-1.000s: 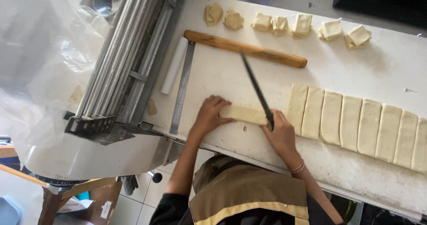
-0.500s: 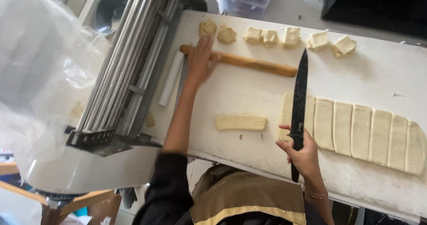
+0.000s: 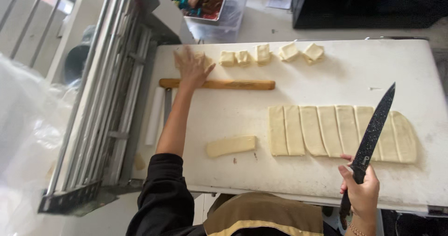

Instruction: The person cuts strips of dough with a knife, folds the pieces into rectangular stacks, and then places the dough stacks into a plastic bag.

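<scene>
My left hand (image 3: 192, 68) stretches to the far left of the white table (image 3: 326, 72), fingers spread over folded dough pieces and just past a wooden rolling pin (image 3: 233, 84). My right hand (image 3: 361, 189) grips a black speckled knife (image 3: 373, 128) at the near edge, blade pointing up and away above the dough. A sheet of dough cut into several strips (image 3: 340, 131) lies at the right. One separate dough strip (image 3: 231, 146) lies alone to its left. Folded dough squares (image 3: 275, 54) line the far edge.
A metal dough roller machine (image 3: 107, 105) stands along the table's left side, with a metal ruler (image 3: 167, 112) and a white roll beside it. A clear tub of coloured items (image 3: 205, 2) sits beyond the table. A dark appliance (image 3: 364, 5) is at the far right.
My left hand has left the single strip and reached past the rolling pin to the far folded pieces. My right hand has drawn the knife back right, toward the near edge.
</scene>
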